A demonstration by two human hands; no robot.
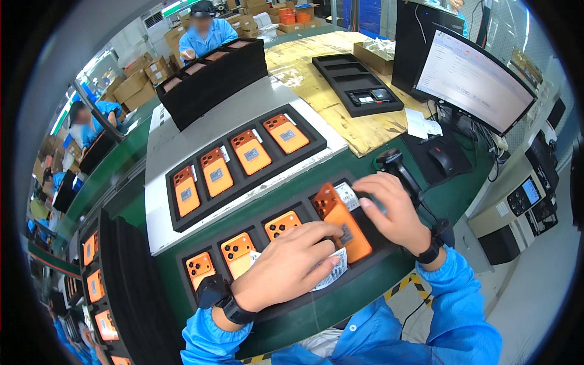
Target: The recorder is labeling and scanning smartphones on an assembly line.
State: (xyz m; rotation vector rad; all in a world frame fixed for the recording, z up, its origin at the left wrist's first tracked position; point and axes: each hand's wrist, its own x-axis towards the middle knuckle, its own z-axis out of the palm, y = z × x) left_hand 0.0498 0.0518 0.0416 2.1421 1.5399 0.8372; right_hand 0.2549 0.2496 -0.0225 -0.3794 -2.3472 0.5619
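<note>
Left hand (pixel 286 261) resting half-curled over white label (pixel 332 277), hold unclear; right hand (pixel 396 212) hovering half-open beside tilted orange phone (pixel 358 246).

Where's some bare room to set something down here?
Bare: yellow board left of the black tray; grey platform between foam stack and far phone tray. Crowded: near phone tray, beneath left hand and right hand.

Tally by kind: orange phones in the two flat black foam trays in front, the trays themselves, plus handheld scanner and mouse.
Flat rectangular orange phones: 8 (4 per tray, one tilted up)
Flat black foam trays holding them: 2
Black handheld scanner: 1
Black computer mouse: 1
Total: 12
</note>
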